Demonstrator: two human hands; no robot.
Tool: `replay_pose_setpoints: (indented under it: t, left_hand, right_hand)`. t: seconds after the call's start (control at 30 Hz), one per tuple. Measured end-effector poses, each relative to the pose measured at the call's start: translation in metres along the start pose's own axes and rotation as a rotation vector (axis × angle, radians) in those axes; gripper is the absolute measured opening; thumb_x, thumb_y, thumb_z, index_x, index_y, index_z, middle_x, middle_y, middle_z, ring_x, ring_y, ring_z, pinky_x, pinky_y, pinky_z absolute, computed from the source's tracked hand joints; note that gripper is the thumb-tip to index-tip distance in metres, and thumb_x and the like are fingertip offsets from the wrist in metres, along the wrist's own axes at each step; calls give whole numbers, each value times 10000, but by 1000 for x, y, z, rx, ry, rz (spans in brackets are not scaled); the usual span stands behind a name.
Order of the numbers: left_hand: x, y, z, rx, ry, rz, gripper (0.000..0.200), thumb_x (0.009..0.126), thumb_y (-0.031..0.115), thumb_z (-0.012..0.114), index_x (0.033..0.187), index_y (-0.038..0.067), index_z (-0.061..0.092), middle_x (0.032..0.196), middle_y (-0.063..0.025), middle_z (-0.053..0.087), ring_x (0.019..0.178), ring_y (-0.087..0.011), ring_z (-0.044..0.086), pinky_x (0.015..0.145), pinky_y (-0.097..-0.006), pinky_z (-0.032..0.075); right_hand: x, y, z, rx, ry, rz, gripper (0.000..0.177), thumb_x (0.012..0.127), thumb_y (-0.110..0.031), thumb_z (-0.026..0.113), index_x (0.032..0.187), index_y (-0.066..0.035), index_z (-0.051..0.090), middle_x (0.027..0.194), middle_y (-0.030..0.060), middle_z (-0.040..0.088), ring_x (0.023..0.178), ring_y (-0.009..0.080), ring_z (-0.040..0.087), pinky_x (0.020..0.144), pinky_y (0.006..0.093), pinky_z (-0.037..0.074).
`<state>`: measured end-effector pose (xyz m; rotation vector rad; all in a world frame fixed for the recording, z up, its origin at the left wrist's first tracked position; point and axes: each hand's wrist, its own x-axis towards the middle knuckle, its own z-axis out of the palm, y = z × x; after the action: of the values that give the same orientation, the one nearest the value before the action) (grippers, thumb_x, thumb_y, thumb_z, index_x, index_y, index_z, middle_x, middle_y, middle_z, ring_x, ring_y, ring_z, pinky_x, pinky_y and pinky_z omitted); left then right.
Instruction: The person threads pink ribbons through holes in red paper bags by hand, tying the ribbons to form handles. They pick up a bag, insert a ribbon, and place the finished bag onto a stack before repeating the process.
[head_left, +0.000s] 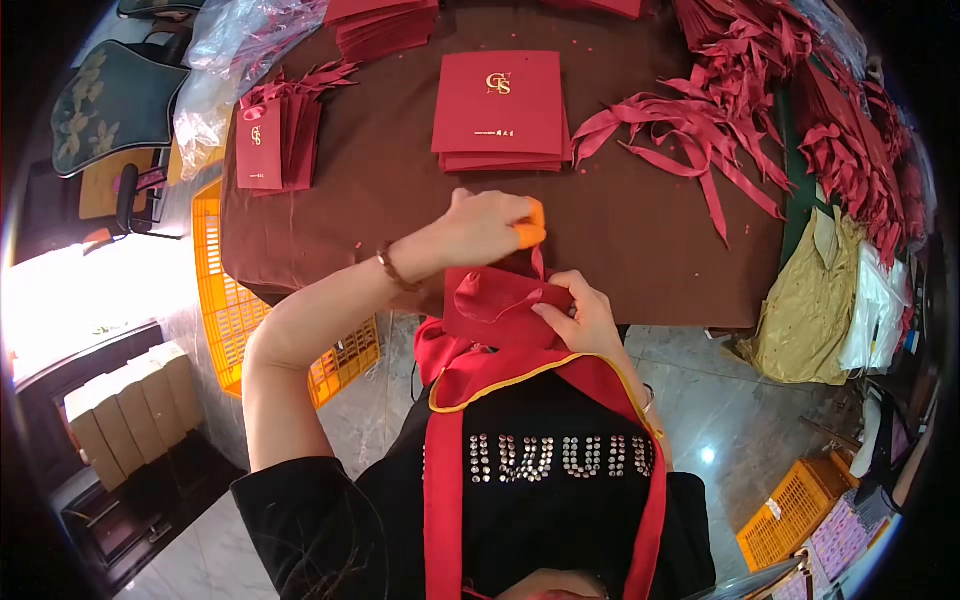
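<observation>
My left hand (485, 230), with orange finger covers on its fingertips, is closed above the table's near edge. A thin red ribbon (538, 263) runs down from its fingers to a red paper bag (490, 318). Close to my chest, my right hand (588, 318) grips that bag by its right side, thumb on top. Ribbon loops lie across the bag's upper face. Below it is my red apron (590, 372) with yellow edging. Beyond my hands sits a stack of flat red bags (500, 105) with a gold logo.
On the brown-covered table (380, 220), ribboned bags (262, 150) lie at left and loose red ribbons (700, 140) at right. More bags and ribbons heap along the right edge. An orange crate (225, 310) stands below left, a gold plastic bag (808, 300) at right.
</observation>
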<state>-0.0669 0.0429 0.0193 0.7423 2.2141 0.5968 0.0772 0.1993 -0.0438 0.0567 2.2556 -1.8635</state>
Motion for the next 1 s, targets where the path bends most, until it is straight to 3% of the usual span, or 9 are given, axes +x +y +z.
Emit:
replay_pose_setpoints:
  t: [0.1,0.13,0.23,0.27,0.33,0.6,0.77,0.83,1.0]
  left_hand:
    - [-4,-16,-1,-477,-114,-117,170,860,212,529,872,55,594,759,-48,583,734,-145,543,650,-286,432]
    - [-5,-16,1,-502,-104,-103,150,851,178,536,862,40,596,764,-32,579,698,-108,511,629,-265,429]
    - [1,-12,3,-389,-48,-9,147,850,170,541,853,31,588,769,-31,584,686,-110,517,619,-264,429]
    - [5,-11,7,-392,-45,-8,147,850,170,541,853,31,588,769,-31,584,686,-110,517,619,-264,429]
    - [15,-10,16,-372,66,108,160,864,176,530,842,25,577,757,-36,574,657,-109,503,598,-266,421]
    - [31,1,14,-1413,454,-213,130,889,131,458,833,76,561,684,23,493,489,-67,323,446,-238,268]
    - [23,18,-22,-1403,515,-52,125,903,140,455,890,72,559,714,37,502,489,-30,297,445,-196,215]
    - [23,21,-30,-899,339,-62,158,914,164,482,982,61,580,823,-1,563,606,-63,452,526,-215,354]
    - [4,28,-41,-507,299,153,300,915,164,513,1177,20,546,990,-42,608,874,-116,555,776,-243,439]
  right_hand:
    - [2,4,-1,-8,8,2,252,798,-114,682,983,-38,527,810,93,622,651,161,569,576,274,458]
    - [4,5,0,-17,22,-38,251,801,-100,687,976,-37,519,750,48,627,575,58,524,511,225,435]
    - [7,5,2,-21,3,-66,263,792,-105,697,966,-33,514,745,45,625,568,44,509,504,222,425]
    - [7,1,1,-25,1,-66,263,792,-105,697,966,-33,514,745,45,625,568,44,509,504,222,425]
    - [7,-9,0,-66,-50,-10,319,794,-153,692,1021,-33,502,848,167,627,734,265,626,644,334,484]
    - [6,15,5,-166,-67,-189,426,782,-159,720,1067,-26,432,840,140,644,671,191,637,569,303,488]
    - [8,-1,-5,-62,-89,-63,420,790,-176,719,1042,-18,423,791,159,635,613,189,620,538,302,478]
    - [8,-10,-8,-71,-141,72,411,818,-189,684,1083,-13,424,813,222,616,736,313,626,643,384,482]
    - [7,4,-8,-25,-150,201,426,817,-175,687,1096,-16,407,796,191,607,717,233,620,627,359,489]
